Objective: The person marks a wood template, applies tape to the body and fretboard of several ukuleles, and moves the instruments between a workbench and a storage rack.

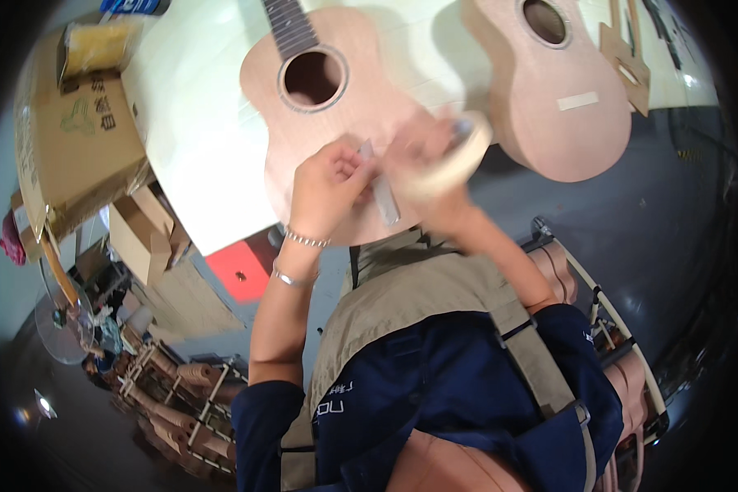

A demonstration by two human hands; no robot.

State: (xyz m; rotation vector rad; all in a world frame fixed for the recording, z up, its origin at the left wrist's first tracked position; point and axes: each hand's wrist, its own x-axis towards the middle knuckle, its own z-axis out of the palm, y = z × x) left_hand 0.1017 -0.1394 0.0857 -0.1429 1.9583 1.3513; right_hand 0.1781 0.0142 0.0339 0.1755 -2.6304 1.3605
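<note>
An unfinished pale-wood guitar body with its neck lies on the white table. My left hand, fingers curled, pinches a small pale strip, perhaps tape, over the guitar's lower half. A narrow grey strip lies on the wood beside that hand, partly covered by it. My right hand, smeared by motion, is on a roll of cream tape just right of it.
A second guitar body and flat wooden pieces are at the table's right. Cardboard boxes stand at the left, with a red object below. Racks of wooden parts are at lower left and right.
</note>
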